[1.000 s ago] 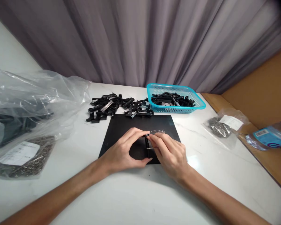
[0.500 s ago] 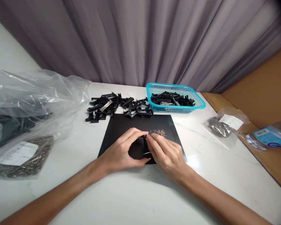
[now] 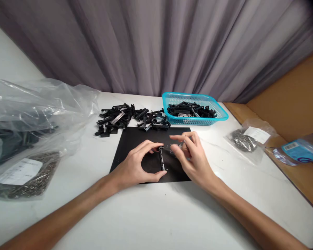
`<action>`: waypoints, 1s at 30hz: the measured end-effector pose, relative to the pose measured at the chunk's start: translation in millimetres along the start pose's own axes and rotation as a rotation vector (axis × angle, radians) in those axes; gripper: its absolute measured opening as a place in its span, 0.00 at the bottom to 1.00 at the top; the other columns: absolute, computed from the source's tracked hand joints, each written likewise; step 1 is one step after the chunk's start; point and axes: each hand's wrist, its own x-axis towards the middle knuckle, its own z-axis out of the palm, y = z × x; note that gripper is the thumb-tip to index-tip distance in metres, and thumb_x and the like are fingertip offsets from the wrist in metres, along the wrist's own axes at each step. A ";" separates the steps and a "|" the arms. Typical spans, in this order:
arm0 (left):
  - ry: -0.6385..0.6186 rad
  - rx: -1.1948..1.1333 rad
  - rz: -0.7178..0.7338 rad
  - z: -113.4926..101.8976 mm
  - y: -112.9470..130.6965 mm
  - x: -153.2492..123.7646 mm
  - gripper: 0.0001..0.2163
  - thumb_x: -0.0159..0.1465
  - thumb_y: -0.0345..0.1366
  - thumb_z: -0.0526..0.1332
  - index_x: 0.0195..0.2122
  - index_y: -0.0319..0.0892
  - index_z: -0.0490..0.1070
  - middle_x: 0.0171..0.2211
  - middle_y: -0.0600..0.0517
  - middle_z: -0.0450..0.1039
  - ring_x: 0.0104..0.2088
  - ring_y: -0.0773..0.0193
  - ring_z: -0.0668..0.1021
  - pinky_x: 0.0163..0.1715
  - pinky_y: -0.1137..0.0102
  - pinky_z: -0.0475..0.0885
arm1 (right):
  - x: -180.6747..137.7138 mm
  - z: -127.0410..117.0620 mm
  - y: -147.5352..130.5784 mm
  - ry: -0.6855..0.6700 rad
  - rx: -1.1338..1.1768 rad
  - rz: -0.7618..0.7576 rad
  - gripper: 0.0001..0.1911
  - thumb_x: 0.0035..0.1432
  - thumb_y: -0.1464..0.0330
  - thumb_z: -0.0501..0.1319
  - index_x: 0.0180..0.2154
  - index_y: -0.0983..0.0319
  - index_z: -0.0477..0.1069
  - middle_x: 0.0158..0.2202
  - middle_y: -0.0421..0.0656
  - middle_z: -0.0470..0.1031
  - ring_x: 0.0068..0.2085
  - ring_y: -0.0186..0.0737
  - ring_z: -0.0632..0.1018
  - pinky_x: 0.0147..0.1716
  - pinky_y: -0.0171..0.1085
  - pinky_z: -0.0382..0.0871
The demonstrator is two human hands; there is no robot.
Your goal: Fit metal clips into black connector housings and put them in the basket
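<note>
My left hand (image 3: 135, 163) is closed on a narrow black plastic part (image 3: 161, 159), gripping its two ends between thumb and fingertips. The part stands lengthwise over a black mat (image 3: 151, 135), and a lighter strip shows along it. My right hand (image 3: 193, 152) is open, thumb and fingers apart, over a scatter of tiny metal pieces (image 3: 172, 148) on the mat. The hand partly hides these pieces, and they are too small to name.
Loose black parts (image 3: 114, 118) lie heaped behind the mat. A blue basket (image 3: 195, 121) at the back right holds more. Clear bags of small metal pieces lie left (image 3: 39, 184) and right (image 3: 243, 140). A blue-labelled plastic packet (image 3: 299, 151) sits at far right.
My right hand has left the black part and moved right and away over the tiny metal pieces, its fingers spreading. The thin silvery piece beside it no longer sticks out. My left hand keeps its grip.
</note>
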 end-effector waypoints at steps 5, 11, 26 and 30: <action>-0.050 0.017 -0.027 -1.3 -0.7 0.0 0.29 0.56 0.40 0.74 0.58 0.46 0.70 0.49 0.48 0.74 0.52 0.54 0.75 0.55 0.58 0.75 | 5.2 -7.9 7.4 0.038 -0.004 0.029 0.22 0.77 0.62 0.48 0.44 0.59 0.80 0.43 0.47 0.71 0.46 0.45 0.74 0.49 0.48 0.71; -0.106 0.059 -0.126 -1.5 -4.3 -1.5 0.31 0.52 0.45 0.76 0.58 0.49 0.73 0.52 0.46 0.70 0.55 0.50 0.75 0.59 0.53 0.74 | 5.0 -5.8 15.1 -0.215 0.319 0.248 0.26 0.76 0.54 0.50 0.37 0.62 0.80 0.25 0.40 0.71 0.27 0.36 0.73 0.31 0.37 0.71; -0.118 0.062 -0.052 -1.9 -0.5 5.2 0.28 0.53 0.44 0.75 0.54 0.45 0.74 0.45 0.48 0.77 0.52 0.49 0.73 0.54 0.54 0.73 | 4.1 7.5 21.2 -0.233 0.551 0.261 0.19 0.70 0.54 0.61 0.38 0.63 0.80 0.36 0.45 0.81 0.34 0.38 0.82 0.36 0.38 0.79; -0.123 0.073 -0.059 -1.9 -1.1 4.4 0.28 0.53 0.44 0.75 0.54 0.46 0.74 0.46 0.48 0.77 0.52 0.49 0.74 0.55 0.53 0.74 | 4.7 7.3 20.1 -0.189 0.593 0.291 0.18 0.69 0.55 0.62 0.39 0.62 0.80 0.35 0.45 0.82 0.33 0.38 0.82 0.37 0.38 0.80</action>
